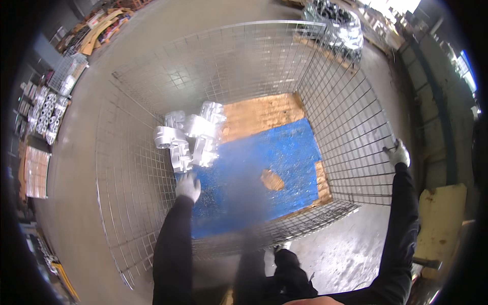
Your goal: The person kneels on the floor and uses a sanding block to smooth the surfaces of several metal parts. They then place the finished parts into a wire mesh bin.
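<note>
Below, gloved left hand (188,186) by silver castings (190,140), blue sheet (264,162), wire cage (356,117).

no packages, labels, signs or screens visible

left hand (188,186) fingertips hidden behind metal castings (189,141), dark blur smears blue sheet (264,168) centre, right hand (398,153) grip on cage wall (351,127) too small to tell
</note>
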### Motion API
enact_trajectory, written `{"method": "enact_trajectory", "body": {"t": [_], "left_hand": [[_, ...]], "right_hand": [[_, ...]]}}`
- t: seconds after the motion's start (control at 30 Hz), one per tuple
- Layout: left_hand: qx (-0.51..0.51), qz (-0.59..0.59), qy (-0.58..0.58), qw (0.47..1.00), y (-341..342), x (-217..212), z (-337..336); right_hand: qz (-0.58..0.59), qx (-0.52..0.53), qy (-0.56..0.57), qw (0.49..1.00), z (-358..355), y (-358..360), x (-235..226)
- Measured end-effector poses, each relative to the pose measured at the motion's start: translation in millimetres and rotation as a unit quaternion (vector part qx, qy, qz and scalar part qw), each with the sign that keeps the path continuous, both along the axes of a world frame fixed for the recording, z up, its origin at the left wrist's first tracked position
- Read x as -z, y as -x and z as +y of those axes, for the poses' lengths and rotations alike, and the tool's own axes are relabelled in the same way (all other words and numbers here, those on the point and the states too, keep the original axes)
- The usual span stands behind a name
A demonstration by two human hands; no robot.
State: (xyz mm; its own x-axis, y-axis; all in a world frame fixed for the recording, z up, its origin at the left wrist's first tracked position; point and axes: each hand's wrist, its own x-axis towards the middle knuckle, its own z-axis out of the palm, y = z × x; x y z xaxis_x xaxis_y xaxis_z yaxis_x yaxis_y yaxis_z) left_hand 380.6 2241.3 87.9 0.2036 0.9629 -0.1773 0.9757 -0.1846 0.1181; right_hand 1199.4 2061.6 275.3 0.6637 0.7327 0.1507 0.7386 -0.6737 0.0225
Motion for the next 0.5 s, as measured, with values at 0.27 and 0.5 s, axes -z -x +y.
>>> {"method": "enact_trajectory", "body": {"t": [0.27,0.5], "left_hand": [[0.057,-0.070,-0.117,0.989,-50.8,124.7,223.1],[0.026,0.106,-0.081,0.991,-78.4,173.6,344.9]], "right_hand": [[0.138,0.025,-0.044,0.989,-24.9,-85.6,46.5],[0.137,0.063,-0.058,0.987,-33.4,-78.8,32.6]]}}
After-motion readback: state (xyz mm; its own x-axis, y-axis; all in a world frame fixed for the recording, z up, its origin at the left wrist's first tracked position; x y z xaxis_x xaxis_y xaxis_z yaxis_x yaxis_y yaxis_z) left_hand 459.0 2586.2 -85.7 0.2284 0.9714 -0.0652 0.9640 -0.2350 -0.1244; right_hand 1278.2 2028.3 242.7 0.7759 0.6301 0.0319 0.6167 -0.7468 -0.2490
